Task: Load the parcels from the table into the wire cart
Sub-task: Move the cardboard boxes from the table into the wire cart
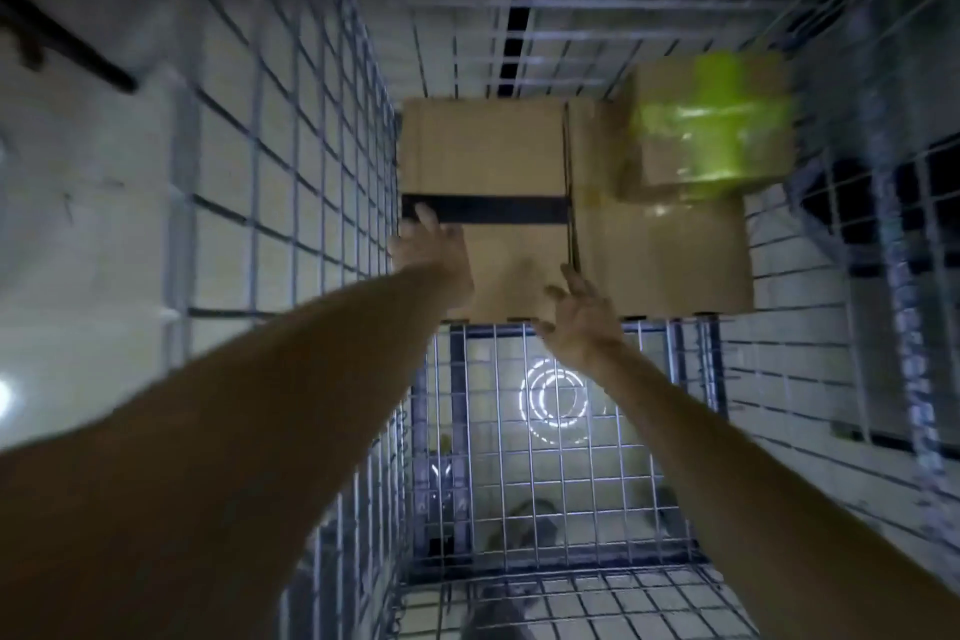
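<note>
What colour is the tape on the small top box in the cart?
Bright green tape; head view shows it.

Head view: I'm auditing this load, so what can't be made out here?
Small cardboard box with green tape: head view, motion blur smears it; any label is unreadable.
Plain brown cardboard box: head view, its far right part lies under the green-taped box.
Brown cardboard box with black tape stripe: head view, the left hand covers its near left corner; contact cannot be told.
Right hand: blurred; touching or hovering is unclear.
</note>
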Demonstrator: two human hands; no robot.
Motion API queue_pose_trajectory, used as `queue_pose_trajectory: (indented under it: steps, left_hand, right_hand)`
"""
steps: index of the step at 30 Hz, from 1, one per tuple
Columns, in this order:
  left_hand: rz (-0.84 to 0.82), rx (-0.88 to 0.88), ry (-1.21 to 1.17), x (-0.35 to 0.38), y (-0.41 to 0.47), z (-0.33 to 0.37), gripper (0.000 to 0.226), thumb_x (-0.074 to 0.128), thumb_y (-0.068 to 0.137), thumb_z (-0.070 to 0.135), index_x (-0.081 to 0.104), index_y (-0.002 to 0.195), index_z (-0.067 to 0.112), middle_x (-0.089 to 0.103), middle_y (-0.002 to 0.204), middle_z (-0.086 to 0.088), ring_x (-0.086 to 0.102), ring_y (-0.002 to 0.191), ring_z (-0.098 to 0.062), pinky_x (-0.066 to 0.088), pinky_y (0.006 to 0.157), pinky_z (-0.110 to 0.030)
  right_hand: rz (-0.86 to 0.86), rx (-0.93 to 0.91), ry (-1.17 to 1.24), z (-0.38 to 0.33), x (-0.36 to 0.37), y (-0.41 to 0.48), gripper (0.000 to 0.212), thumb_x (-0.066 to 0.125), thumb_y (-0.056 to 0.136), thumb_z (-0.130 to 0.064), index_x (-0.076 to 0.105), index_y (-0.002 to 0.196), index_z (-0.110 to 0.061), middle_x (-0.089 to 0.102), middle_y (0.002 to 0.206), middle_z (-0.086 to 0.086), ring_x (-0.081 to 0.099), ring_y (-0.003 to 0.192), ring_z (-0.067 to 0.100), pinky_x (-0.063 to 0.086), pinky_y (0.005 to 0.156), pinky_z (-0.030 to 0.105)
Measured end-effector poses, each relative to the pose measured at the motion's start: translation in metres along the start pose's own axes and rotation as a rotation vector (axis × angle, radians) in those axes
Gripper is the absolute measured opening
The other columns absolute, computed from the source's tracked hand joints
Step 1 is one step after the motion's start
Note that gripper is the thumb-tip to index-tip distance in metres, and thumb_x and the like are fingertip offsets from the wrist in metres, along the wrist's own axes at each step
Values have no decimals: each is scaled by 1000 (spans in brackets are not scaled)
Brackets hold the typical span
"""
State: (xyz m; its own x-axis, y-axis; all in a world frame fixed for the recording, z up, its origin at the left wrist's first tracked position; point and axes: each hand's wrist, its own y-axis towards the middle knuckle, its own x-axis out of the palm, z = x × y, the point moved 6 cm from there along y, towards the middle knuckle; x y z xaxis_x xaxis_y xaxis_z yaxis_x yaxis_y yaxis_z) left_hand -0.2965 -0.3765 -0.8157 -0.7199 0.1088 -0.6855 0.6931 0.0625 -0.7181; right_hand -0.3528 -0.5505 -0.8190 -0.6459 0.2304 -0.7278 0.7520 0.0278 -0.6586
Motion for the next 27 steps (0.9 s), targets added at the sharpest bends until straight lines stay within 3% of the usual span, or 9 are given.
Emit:
queue_pose_trajectory:
  steps: [3, 7, 12, 15, 20, 24, 27]
  left_hand:
    - [37, 169, 63, -51, -73, 0, 81, 57, 93, 22, 7, 157, 14, -12, 161, -24, 14, 145, -49, 30, 116, -52]
    - [1, 298, -34, -117, -168, -26, 75, 49, 97, 40, 9, 157, 18, -8, 162, -22, 10, 148, -43, 25, 117, -54]
    - [140, 434, -348, -210, -264, -60, 66, 50, 98, 44, 27, 153, 16, 26, 157, -18, 42, 133, -36, 44, 103, -40]
    - [156, 481, -446, -248, -308, -84, 65, 50, 97, 45, 27, 153, 22, 33, 154, -15, 41, 135, -36, 41, 107, -42]
    - [297, 607, -481, -303, -385, -117, 64, 52, 97, 49, 29, 152, 26, 21, 161, -7, 28, 145, -32, 31, 116, -45]
    - [446, 616, -463, -333, -448, -139, 67, 53, 97, 49, 29, 154, 24, 16, 163, -5, 24, 147, -29, 29, 118, -42]
    - [543, 591, -390, -357, -499, -166, 68, 51, 98, 51, 26, 155, 23, 13, 164, -4, 20, 149, -29, 25, 119, -41]
  right_hand:
    - [-16, 81, 136, -18, -45, -69, 60, 59, 95, -38, 41, 148, -15, 16, 163, 2, 34, 142, 25, 33, 114, 35]
    - [29, 212, 287, -48, -136, -174, 69, 66, 91, -35, 36, 149, -13, 26, 159, 4, 42, 137, 29, 39, 111, 41]
    - [157, 292, 354, -78, -224, -293, 67, 68, 89, -35, 39, 146, -12, 48, 142, 14, 53, 124, 32, 47, 102, 42]
    - [144, 351, 423, -89, -258, -348, 57, 65, 91, -35, 48, 136, -3, 57, 128, 19, 56, 115, 35, 48, 98, 41]
    - [266, 327, 511, -114, -297, -415, 52, 64, 90, -25, 50, 136, -5, 54, 133, 18, 52, 122, 35, 42, 102, 39]
    - [364, 192, 454, -138, -319, -454, 66, 67, 84, -29, 39, 145, -27, 48, 141, 8, 46, 130, 33, 42, 107, 43]
    - [434, 101, 392, -161, -354, -486, 73, 67, 85, -27, 35, 150, -21, 38, 149, 12, 38, 136, 33, 37, 112, 43]
